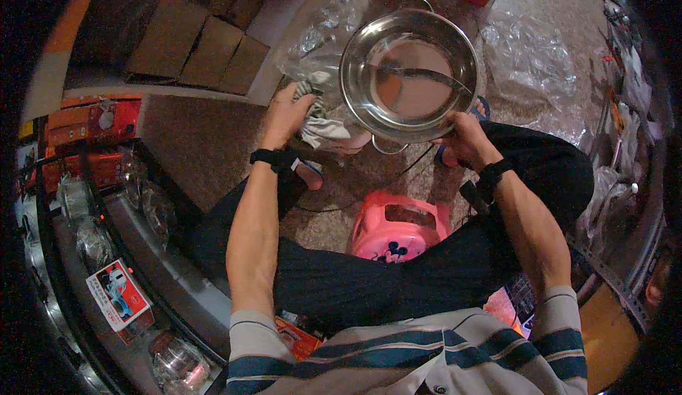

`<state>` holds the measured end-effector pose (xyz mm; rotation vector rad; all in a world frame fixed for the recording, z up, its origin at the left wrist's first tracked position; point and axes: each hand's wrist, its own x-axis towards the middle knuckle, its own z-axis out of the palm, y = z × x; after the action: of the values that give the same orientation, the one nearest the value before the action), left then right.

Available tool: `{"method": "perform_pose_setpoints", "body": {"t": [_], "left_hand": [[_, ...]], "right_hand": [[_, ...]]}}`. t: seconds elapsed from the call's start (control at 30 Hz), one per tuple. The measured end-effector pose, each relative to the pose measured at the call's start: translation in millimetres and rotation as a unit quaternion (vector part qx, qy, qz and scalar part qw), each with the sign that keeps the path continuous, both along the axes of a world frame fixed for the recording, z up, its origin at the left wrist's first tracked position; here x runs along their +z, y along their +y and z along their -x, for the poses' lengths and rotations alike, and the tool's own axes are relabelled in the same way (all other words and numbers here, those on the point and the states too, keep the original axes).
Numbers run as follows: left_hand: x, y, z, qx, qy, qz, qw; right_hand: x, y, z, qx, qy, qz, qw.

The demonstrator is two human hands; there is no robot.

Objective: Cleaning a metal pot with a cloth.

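Observation:
A round, shiny metal pot (354, 83) with two loop handles is tilted towards me, so its inside shows. A curved metal divider (426, 73) crosses its floor. My right hand (466, 136) grips the pot by its near right rim. To the pot's left, my left hand (290, 110) holds a bunched striped cloth (322, 128), which hangs down below my fingers. The cloth is apart from the pot's wall or just behind its edge; I cannot tell which.
A pink plastic stool (397, 230) stands between my legs. Crumpled clear plastic bags (525, 59) lie on the floor beyond. Cardboard boxes (168, 35) fill the far left. Shelves (176, 256) with wrapped goods and a red-and-white printed box (120, 294) flank my left side; more wrapped goods (607, 198) line my right.

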<state>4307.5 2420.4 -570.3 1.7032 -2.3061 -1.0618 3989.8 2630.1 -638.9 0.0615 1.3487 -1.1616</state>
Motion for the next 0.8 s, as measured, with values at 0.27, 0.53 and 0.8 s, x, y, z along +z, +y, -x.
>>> {"method": "perform_pose_setpoints", "body": {"t": [0.27, 0.53, 0.8], "left_hand": [[-12, 39, 97, -0.245, -0.150, 0.211, 0.934], [-69, 94, 117, -0.297, -0.306, 0.255, 0.868], [-56, 129, 129, -0.424, -0.132, 0.179, 0.878]], "right_hand": [[-103, 23, 30, 0.150, 0.204, 0.076, 0.964], [18, -4, -24, 0.079, 0.166, 0.110, 0.977], [17, -2, -12, 0.066, 0.197, 0.124, 0.970]]}}
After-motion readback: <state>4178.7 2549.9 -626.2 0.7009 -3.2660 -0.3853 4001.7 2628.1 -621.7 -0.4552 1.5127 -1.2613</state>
